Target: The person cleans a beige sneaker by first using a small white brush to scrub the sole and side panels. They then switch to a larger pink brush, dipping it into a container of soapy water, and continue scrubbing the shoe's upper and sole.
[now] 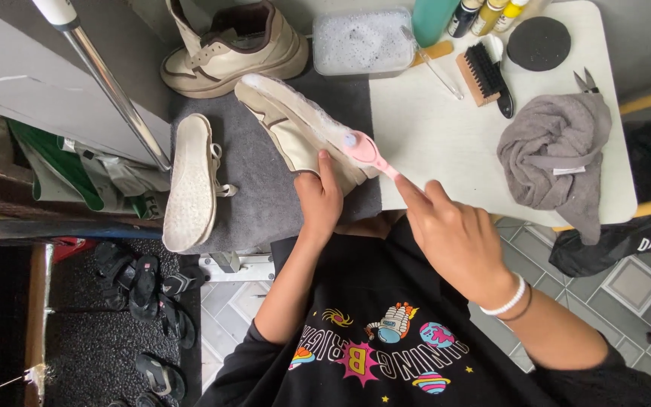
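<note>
My left hand (319, 197) grips a cream sneaker (295, 124) turned sole-up on a grey mat (254, 188). Foam covers the sneaker's sole edge. My right hand (450, 230) holds a pink brush (367, 152) by its handle, with the brush head pressed on the foamy sole. A white bead bracelet and a dark band circle my right wrist.
A second cream sneaker (231, 49) stands at the back, a third (190, 181) lies sole-up on the left. On the white table (446, 143) are a tub of soapy water (363, 41), a black-bristle brush (482, 73), bottles (484, 15), a black disc (539, 43), small snips (585, 81), a grey towel (555, 154). Sandals (145, 286) lie on the floor.
</note>
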